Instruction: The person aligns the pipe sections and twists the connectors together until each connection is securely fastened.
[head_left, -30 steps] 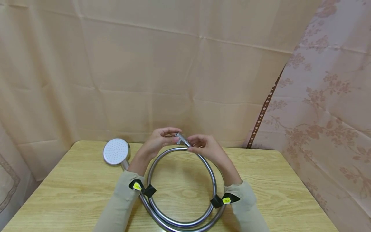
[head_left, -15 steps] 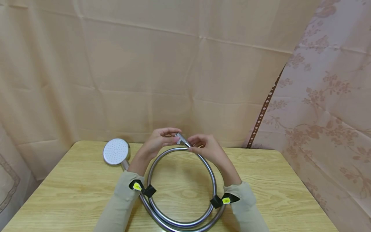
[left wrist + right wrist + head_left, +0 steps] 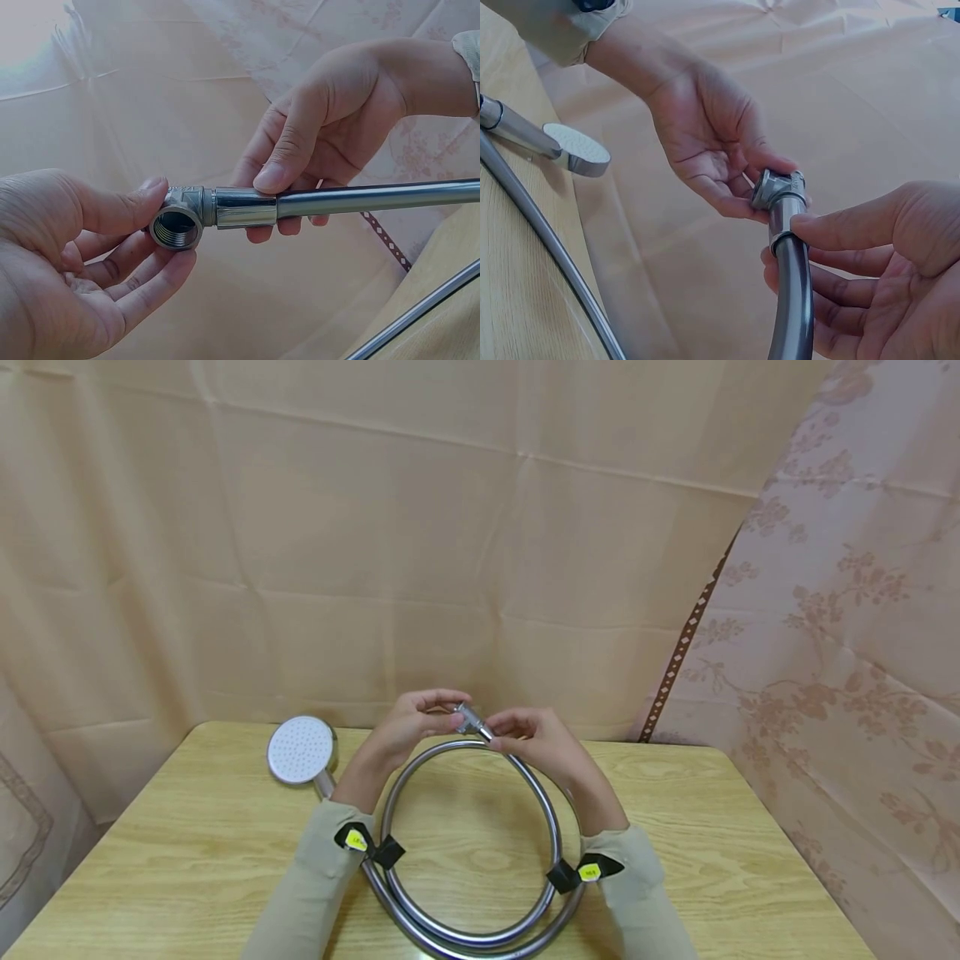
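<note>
My left hand (image 3: 90, 255) pinches a small metal pipe tee (image 3: 180, 217) with an internally threaded opening that faces the left wrist camera. A shiny connector nut (image 3: 246, 207) sits right against the fitting's side, in line with it. My right hand (image 3: 330, 120) holds this nut between thumb and fingers at the end of a metal shower hose (image 3: 375, 196). In the head view both hands are raised near the table's back edge. The rest of the hose (image 3: 557, 827) lies coiled below them. A round white-faced shower head (image 3: 300, 752) lies left of my left forearm.
The wooden table (image 3: 697, 843) has its back edge close to a beige curtain (image 3: 375, 543). A floral curtain (image 3: 847, 635) hangs at the right. In the right wrist view, the shower head's handle (image 3: 525, 135) joins the hose on the tabletop.
My left hand keeps its pinch on the pipe tee almost unmoved. The right fingers and wrist have shifted very slightly at the connector nut.
</note>
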`<control>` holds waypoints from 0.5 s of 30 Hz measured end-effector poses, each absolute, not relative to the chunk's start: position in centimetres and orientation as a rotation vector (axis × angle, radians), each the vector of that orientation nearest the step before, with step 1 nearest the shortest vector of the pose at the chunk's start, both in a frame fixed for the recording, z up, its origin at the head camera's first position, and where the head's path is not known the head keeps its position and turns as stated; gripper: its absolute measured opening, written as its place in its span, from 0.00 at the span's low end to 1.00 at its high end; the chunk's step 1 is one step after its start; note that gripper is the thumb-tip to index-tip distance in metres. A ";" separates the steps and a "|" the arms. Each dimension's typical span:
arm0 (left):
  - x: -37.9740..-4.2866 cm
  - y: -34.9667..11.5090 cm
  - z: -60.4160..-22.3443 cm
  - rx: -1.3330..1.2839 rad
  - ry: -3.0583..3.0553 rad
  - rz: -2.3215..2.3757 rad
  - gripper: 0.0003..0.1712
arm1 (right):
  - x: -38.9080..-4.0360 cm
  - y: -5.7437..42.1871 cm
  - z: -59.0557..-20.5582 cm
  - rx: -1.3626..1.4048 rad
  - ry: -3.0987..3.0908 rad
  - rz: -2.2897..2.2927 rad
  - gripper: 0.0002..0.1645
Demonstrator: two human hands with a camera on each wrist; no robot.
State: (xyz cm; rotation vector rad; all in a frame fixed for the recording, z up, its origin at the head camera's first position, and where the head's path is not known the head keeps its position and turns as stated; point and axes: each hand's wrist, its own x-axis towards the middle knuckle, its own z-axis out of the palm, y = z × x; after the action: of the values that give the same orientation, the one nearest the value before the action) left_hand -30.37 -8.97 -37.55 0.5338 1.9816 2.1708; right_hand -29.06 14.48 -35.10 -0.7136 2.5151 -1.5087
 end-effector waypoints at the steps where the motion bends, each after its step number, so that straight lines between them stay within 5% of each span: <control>1: -30.4 -9.0 -37.5 0.534 1.985 2.168 0.26 | -29.1 14.5 -35.1 -0.706 2.503 -1.513 0.15; 15: -30.5 -9.0 -37.8 0.568 2.007 2.137 0.26 | -29.1 14.8 -34.9 -0.613 2.347 -1.569 0.18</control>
State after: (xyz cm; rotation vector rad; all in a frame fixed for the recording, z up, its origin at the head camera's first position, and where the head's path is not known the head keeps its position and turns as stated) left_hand -30.54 -9.00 -37.76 0.5683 2.0073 2.1367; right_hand -29.11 14.77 -34.93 -0.6133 2.3466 -1.5694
